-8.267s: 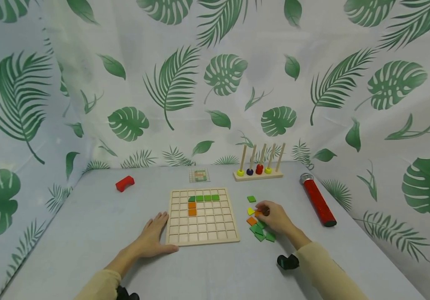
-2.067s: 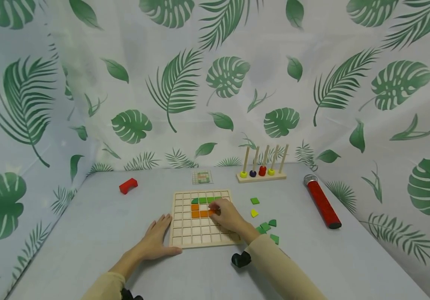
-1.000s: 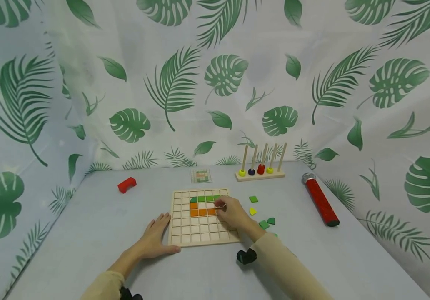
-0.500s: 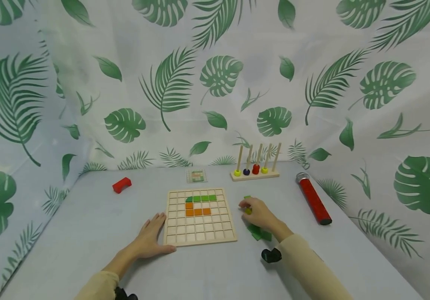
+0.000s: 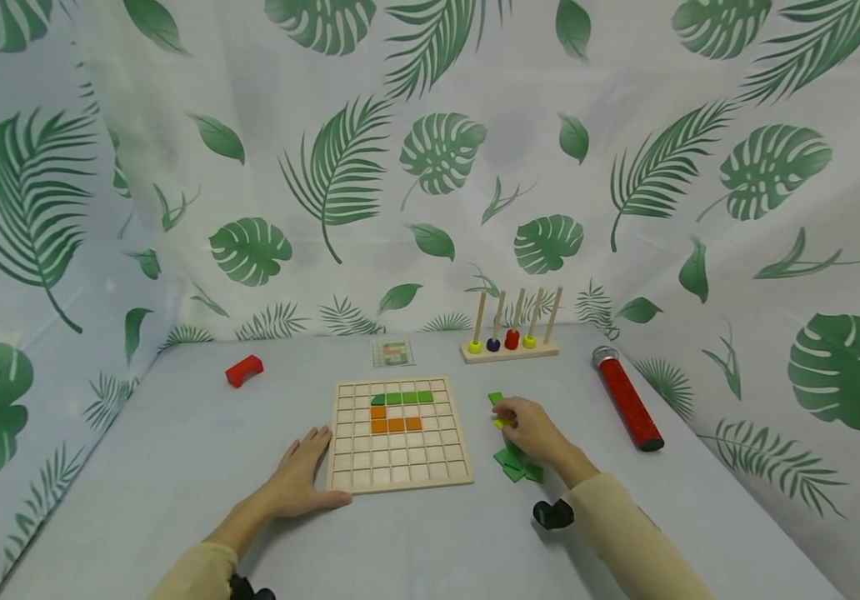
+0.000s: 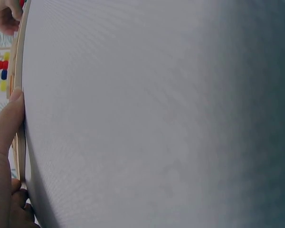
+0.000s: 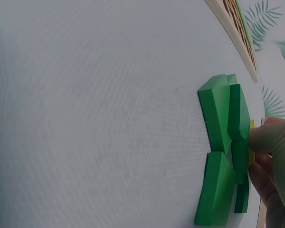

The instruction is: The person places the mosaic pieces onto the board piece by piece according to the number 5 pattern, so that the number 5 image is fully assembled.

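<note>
A square wooden grid board lies flat on the table. Four-sided green tiles and a dark green piece form a row in it, with several orange tiles below. My left hand rests at the board's left side, fingers along the edge and thumb by the near corner. To the board's right, my right hand has its thumb and fingertips at a small yellow tile, seemingly pinching it; the fingers partly hide it. Loose green tiles lie just on the near side of that hand, some overlapping.
A green tile lies beyond the right hand. Farther back stand a pattern card and a peg stand with coloured beads. A red block is at back left, a red microphone-like tube at right.
An orange tile was set into the lower row, making it three long. My right hand then left the board, moved right to the yellow tile, and shifted slightly. The left hand stayed put.
</note>
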Demonstrator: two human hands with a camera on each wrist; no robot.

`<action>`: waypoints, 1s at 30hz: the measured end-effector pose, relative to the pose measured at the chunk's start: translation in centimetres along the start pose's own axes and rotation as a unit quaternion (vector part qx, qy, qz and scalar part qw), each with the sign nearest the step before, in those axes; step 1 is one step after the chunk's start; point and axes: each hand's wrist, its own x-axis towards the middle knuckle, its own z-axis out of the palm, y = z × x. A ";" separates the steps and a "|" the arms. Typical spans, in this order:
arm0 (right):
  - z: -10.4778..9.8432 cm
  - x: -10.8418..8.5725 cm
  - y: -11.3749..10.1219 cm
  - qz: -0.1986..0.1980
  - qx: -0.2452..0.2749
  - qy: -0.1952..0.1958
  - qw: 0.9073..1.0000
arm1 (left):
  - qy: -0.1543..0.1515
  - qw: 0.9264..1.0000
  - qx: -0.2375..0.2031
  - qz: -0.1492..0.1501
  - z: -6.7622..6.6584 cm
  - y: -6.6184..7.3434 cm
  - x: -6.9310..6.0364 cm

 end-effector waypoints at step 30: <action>2.6 1.6 -3.5 -0.080 0.017 0.065 0.994 | 0.000 1.000 -0.005 -0.002 0.0 -0.1 0.0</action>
